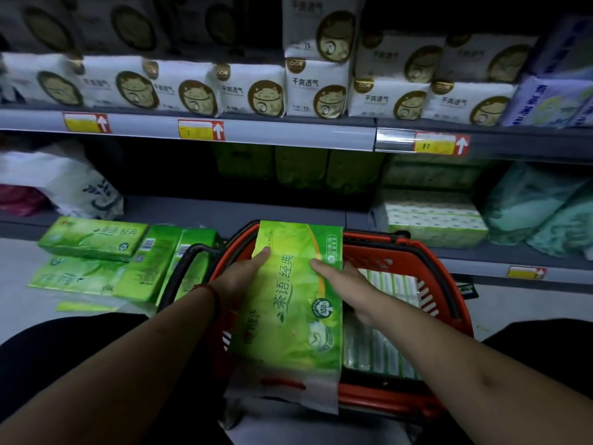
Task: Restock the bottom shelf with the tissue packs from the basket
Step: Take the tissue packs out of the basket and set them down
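A large green tissue pack (295, 303) is held above the red basket (426, 252), long side pointing away from me. My left hand (240, 277) grips its left edge, thumb on top and fingers hidden underneath. My right hand (346, 281) grips its right edge, one digit lying on the top face. More packs, white and pale green (388, 290), lie inside the basket under my right hand. The bottom shelf (224, 210) is a dark grey board just beyond the basket, with green packs (298, 168) at its back.
Several green tissue packs (93, 239) lie on the floor left of the basket. A white bag (64, 184) sits on the bottom shelf's left end, and pale tissue bundles (433, 216) on its right. White packs (250, 91) fill the shelf above. My knees frame the lower corners.
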